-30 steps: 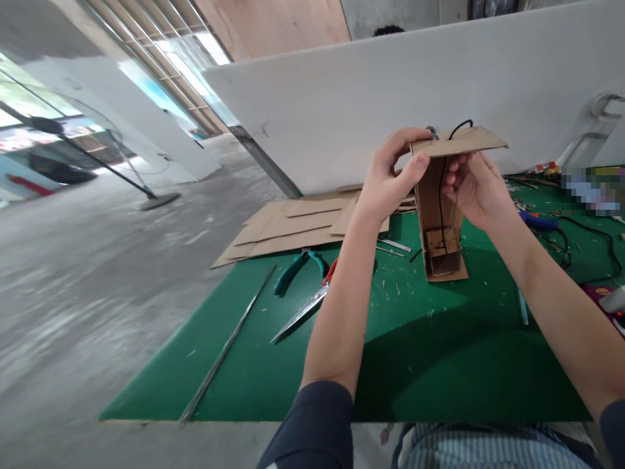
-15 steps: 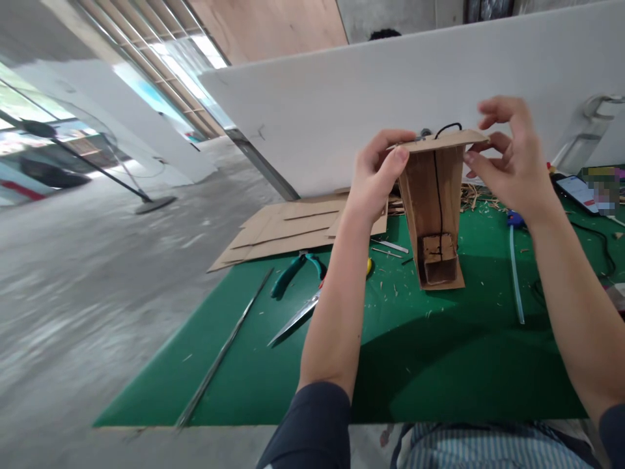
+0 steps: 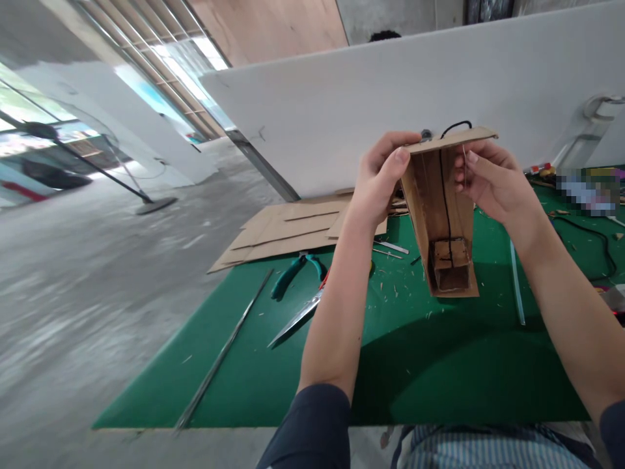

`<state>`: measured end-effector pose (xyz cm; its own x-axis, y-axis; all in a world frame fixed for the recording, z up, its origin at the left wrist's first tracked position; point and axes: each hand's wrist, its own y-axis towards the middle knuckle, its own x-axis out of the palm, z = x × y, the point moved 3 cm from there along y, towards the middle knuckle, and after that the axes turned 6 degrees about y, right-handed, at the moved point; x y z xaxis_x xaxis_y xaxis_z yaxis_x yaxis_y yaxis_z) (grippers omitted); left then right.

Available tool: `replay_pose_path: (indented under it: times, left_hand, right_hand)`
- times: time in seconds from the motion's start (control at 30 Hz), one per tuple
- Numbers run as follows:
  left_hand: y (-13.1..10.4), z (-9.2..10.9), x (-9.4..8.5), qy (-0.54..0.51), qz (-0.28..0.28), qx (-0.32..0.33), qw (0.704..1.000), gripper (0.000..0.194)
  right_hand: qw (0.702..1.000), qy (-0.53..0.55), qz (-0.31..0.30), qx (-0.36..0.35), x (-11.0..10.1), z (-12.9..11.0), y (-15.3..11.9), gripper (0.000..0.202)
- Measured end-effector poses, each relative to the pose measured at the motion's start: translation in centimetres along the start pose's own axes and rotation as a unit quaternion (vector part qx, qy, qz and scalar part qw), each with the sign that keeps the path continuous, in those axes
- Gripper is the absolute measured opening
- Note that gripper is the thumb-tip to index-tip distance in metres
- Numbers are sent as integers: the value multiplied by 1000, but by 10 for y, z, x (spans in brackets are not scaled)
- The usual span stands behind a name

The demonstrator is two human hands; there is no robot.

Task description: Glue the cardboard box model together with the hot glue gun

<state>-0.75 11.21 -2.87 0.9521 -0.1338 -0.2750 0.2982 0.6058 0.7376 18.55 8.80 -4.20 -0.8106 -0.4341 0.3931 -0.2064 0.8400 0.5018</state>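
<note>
My left hand point(image 3: 378, 172) grips the top left corner of a tall, open-fronted cardboard structure point(image 3: 463, 225), thumb in front and fingers behind. The structure stands slightly tilted on the green table. A black cord point(image 3: 444, 202) arches over its top panel point(image 3: 452, 141) and runs down inside to a small cardboard box point(image 3: 451, 280) at the bottom. At the upper right side, my right hand point(image 3: 491, 177) has thumb and fingers closed on a thin pale strand point(image 3: 465, 166) hanging below the top panel. Whether it is thread or wire I cannot tell.
Teal-handled pliers point(image 3: 291, 275), scissors point(image 3: 297, 320) and a bundle of thin wires point(image 3: 227, 348) lie left on the table. Cardboard sheets point(image 3: 288, 228) lie behind. A glue stick point(image 3: 516, 283) and a black cable point(image 3: 608, 251) are at right. A white panel point(image 3: 390, 117) closes the back.
My right hand has moved left and down, its fingers closing on the thin strand. The cardboard structure has shifted slightly right and tilted, with my left hand still on it.
</note>
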Motion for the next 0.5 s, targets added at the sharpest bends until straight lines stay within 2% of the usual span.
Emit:
replay_pose_path:
  times: [0.07,0.2,0.3,0.5]
  left_hand:
    - [1,3,2,-43,6,-18,999,54]
    - [0,7,5,-51,-12,-48,997,59]
    - [0,6,5,-68,-13,-34,997,55]
    - [1,4,3,-35,-18,-4,999,53]
  right_hand:
    - [1000,27,-1,11,2,0,-1,20]
    - [999,50,-2,22,5,0,-2,20]
    - [999,49,-2,23,6,-1,-2,19]
    - [999,44,11,25,8,-1,0,23]
